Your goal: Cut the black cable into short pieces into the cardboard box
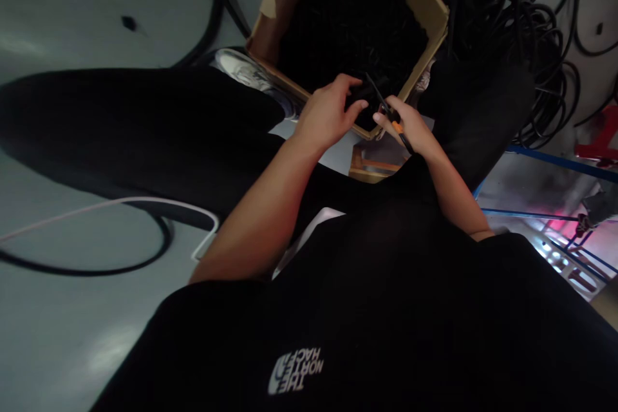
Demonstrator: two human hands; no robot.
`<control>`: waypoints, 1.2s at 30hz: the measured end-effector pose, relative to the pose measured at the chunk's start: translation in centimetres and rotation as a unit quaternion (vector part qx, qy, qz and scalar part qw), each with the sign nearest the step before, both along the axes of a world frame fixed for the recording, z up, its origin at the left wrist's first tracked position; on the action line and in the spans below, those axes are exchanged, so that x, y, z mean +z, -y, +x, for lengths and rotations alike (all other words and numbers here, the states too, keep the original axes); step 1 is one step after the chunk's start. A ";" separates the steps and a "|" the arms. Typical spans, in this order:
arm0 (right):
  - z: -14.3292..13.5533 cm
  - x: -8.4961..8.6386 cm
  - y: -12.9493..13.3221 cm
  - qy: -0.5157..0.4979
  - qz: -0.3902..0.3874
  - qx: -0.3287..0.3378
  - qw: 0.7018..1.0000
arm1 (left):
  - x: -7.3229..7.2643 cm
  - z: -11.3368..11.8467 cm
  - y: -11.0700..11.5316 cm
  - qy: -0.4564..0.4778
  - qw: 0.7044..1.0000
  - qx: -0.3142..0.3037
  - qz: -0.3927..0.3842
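Observation:
My right hand point(409, 125) is closed around a pair of scissors point(396, 127) with orange and black handles. Their dark blades point up and to the left, over the near corner of a cardboard box point(434, 9). Just left of the blades, my left hand point(328, 109) curls its thumb and fingers around a black piece point(356, 98), dark against the box contents, so its exact shape is hard to see. Many small black pieces point(352, 19) fill the box, too dark to tell apart.
Coils of black hose or cable point(541, 71) lie on the floor at right. A black cable loop point(96, 270) and a white cord point(120, 199) run at left. Beneath the box corner is a wooden frame point(369, 170). Blue bars point(560, 163) and a red object point(601, 138) stand at right.

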State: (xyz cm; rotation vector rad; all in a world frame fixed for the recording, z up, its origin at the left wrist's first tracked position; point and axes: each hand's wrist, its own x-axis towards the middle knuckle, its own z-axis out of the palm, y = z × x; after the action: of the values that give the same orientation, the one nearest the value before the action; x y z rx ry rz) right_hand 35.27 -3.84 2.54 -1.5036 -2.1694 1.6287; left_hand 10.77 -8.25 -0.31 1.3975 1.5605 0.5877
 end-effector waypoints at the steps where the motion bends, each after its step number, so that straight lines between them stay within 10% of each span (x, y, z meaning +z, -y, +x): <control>1: 0.1 0.1 -0.1 -0.004 -0.001 0.000 1.000 | 0.1 -0.1 0.0 0.006 1.000 0.005 -0.008; 36: 0.1 0.0 0.1 -0.009 -0.002 0.004 1.000 | 0.8 -0.8 -0.6 0.022 0.999 0.030 0.004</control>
State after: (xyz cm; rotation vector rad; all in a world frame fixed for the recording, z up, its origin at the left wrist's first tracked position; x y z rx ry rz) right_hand 35.40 -3.98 2.56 -1.4783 -2.1676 1.6421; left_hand 9.93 -7.69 0.50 1.3384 1.5707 0.6572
